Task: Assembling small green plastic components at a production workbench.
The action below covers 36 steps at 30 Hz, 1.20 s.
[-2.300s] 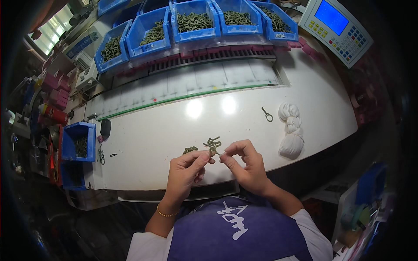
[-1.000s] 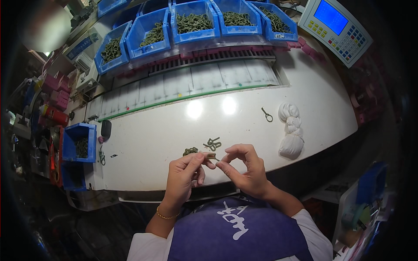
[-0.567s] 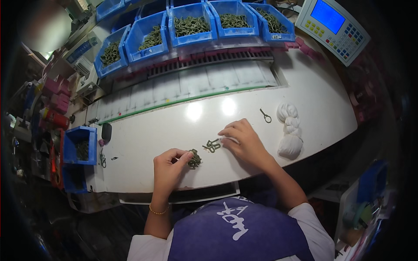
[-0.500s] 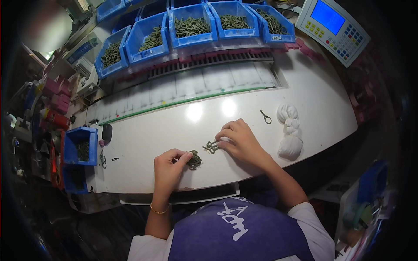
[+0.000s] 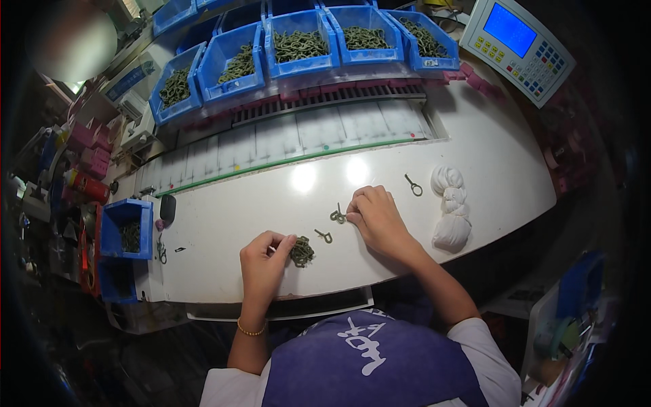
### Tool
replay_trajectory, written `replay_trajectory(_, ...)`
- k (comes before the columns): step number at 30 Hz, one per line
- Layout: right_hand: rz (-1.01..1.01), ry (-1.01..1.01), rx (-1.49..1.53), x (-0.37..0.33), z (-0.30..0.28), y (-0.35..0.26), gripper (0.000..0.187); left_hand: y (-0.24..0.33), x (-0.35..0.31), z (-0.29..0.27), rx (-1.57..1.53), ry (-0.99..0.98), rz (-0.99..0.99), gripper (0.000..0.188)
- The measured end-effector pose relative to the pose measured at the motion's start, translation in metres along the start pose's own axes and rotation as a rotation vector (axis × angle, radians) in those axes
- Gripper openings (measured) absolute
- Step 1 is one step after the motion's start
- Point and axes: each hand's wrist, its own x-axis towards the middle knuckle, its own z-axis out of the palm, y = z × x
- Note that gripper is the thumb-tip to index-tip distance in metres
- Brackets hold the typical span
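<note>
Sitting at a white table [image 5: 475, 169], both hands down on small dark green cord pieces. Left hand [image 5: 263, 261] curled around a little bundle of cords [image 5: 302, 252], thumb and fingertips pinched on its left edge, bundle resting on the table near the front edge. Right hand [image 5: 375, 216] palm-down just right of centre, fingertips closed on a small looped cord piece [image 5: 338, 216], pressing or pinching it against the table. Can't tell if it's actually lifted. One more loose loop [image 5: 325, 236] lying between the two hands, touching neither.

Handling-wise, looks super light and floppy, like braided cord with a ring end. No weight to speak of, soft, bends anywhere, not fragile. Probably not slippery either, textured braid. Fiddly though: tiny, so fingertip pinch only, best taken at the loop end or on the straight tail right beside it. Bundle likely to tangle or shed pieces if grabbed loosely, so better pinched across the middle.

Elsewhere: another single loop [image 5: 413, 184] farther right, near a twisted white cloth [image 5: 452, 210]. Row of blue bins [image 5: 298, 47] full of the same green stuff along the back, a control panel with a blue screen [image 5: 519, 41] at the far right, one more blue bin [image 5: 125, 227] off the left end.
</note>
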Motion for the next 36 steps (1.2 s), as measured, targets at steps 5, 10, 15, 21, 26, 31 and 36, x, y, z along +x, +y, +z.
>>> replay_trajectory(5, 0.014, -0.011, -0.029, -0.004, -0.002, -0.007, 0.01, -0.002, -0.008, -0.004, -0.035, -0.002, -0.016, 0.022)
replay_trajectory(10, 0.092, -0.034, 0.119, -0.015, 0.002, -0.012, 0.01, -0.002, -0.018, -0.006, -0.147, -0.088, -0.113, 0.019)
replay_trajectory(15, 0.081, -0.008, 0.321, -0.022, -0.007, -0.042, 0.011, 0.012, -0.027, -0.001, -0.36, -0.244, -0.126, 0.021)
replay_trajectory(21, -0.009, 0.088, 0.295, -0.033, -0.025, -0.082, 0.014, 0.034, -0.038, -0.008, -0.606, -0.386, -0.239, 0.022)
replay_trajectory(26, -0.065, 0.143, 0.226, -0.038, -0.029, -0.09, 0.015, 0.037, -0.041, -0.011, -0.666, -0.41, -0.248, 0.021)
replay_trajectory(31, -0.08, 0.169, 0.214, -0.04, -0.027, -0.092, 0.015, 0.038, -0.043, -0.01, -0.68, -0.387, -0.221, 0.021)
replay_trajectory(36, -0.039, 0.219, 0.279, -0.04, -0.023, -0.09, 0.014, 0.038, -0.042, -0.009, -0.668, -0.4, -0.227, 0.02)
